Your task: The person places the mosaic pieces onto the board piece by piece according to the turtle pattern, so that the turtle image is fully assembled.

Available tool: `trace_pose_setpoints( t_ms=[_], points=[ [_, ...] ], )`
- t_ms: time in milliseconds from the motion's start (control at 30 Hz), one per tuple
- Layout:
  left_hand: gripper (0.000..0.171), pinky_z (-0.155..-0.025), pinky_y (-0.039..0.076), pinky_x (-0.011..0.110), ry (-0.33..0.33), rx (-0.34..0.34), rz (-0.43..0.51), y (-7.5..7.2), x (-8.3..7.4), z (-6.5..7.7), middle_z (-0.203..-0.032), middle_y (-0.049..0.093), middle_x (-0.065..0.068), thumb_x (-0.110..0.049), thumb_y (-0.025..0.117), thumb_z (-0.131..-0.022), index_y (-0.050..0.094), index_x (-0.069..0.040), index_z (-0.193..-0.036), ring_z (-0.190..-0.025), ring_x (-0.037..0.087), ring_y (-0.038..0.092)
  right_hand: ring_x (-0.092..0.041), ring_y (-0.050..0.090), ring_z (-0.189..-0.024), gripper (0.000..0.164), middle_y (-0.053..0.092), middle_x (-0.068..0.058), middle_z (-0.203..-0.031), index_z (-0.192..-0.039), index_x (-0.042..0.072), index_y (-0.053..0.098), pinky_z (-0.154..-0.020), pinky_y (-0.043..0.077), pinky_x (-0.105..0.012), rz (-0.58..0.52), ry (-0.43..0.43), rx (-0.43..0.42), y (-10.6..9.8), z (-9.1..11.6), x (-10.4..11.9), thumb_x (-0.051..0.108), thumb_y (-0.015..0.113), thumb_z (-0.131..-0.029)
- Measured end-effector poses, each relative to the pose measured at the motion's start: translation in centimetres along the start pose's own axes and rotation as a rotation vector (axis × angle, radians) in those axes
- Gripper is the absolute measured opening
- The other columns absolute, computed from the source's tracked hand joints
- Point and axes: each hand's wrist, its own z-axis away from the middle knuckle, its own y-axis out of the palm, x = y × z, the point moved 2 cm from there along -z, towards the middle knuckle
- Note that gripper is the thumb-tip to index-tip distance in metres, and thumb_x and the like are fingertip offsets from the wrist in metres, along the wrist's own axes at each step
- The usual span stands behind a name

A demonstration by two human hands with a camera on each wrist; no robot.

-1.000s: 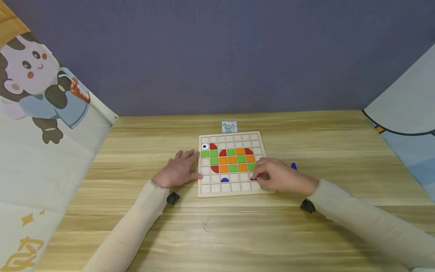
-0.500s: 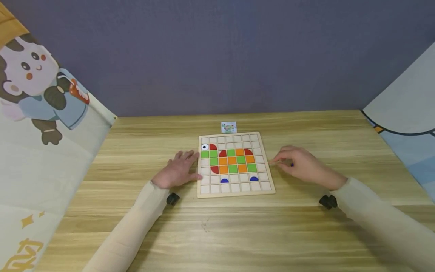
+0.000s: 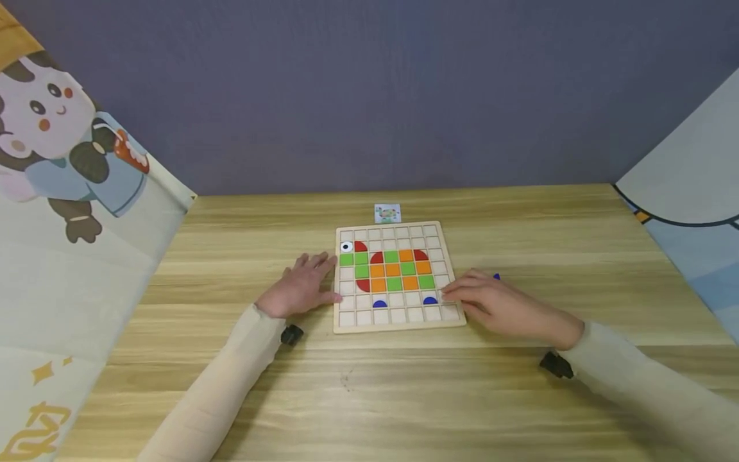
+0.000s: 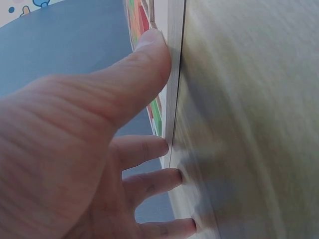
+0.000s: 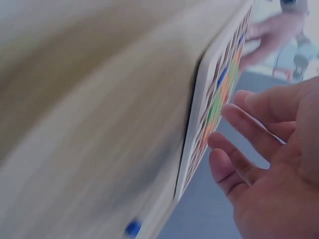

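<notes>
A square wooden grid board lies on the table, its cells partly filled with green, orange and red tiles that form an animal shape. One white eye tile sits at its upper left, and two blue half-round tiles lie in a lower row. My left hand rests at the board's left edge, fingers spread and thumb on the rim. My right hand is over the right edge, fingers extended and loosely bent. In the right wrist view no piece shows between its fingertips.
A small picture card lies just behind the board. One blue piece is on the table to the right, partly hidden by my right hand in the head view. A dark panel stands at the table's back.
My right hand left the blue tile in the lower row, moved right off the board, then came back left and nearer to me onto its right edge. The left hand stays put.
</notes>
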Motion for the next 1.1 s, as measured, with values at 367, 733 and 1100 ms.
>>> trace_pose_setpoints(
  t_ms=[367, 733, 1100],
  points=[
    [0.085, -0.100, 0.018, 0.070, 0.000, 0.003, -0.001, 0.1, 0.2, -0.2, -0.155, 0.015, 0.014, -0.050, 0.062, -0.087, 0.022, -0.011, -0.151, -0.137, 0.048, 0.010, -0.023, 0.051, -0.116, 0.028, 0.062, 0.000, -0.119, -0.110, 0.010, 0.070, -0.100, 0.038, -0.048, -0.036, 0.017, 0.021, 0.9, -1.1, 1.0, -0.001, 0.067, -0.085],
    [0.086, -0.100, 0.019, 0.069, 0.001, 0.003, -0.005, 0.1, 0.2, -0.1, -0.155, 0.015, 0.015, -0.050, 0.062, -0.086, 0.023, -0.010, -0.151, -0.137, 0.048, 0.011, -0.021, 0.055, -0.103, 0.032, 0.062, 0.004, -0.107, -0.097, 0.016, 0.072, -0.084, 0.049, -0.041, -0.013, 0.198, -0.042, -2.1, 2.6, -5.8, -0.009, 0.071, -0.078],
    [0.086, -0.099, 0.018, 0.070, 0.024, -0.002, 0.010, 0.0, 0.3, 0.0, -0.155, 0.015, 0.015, -0.051, 0.061, -0.087, 0.022, -0.010, -0.151, -0.136, 0.049, 0.011, -0.009, 0.057, -0.074, 0.022, 0.062, 0.007, -0.085, -0.094, 0.012, 0.073, -0.062, 0.050, -0.025, -0.063, 0.330, -0.061, -1.8, 2.8, -7.2, -0.004, 0.074, -0.078]
  ],
)
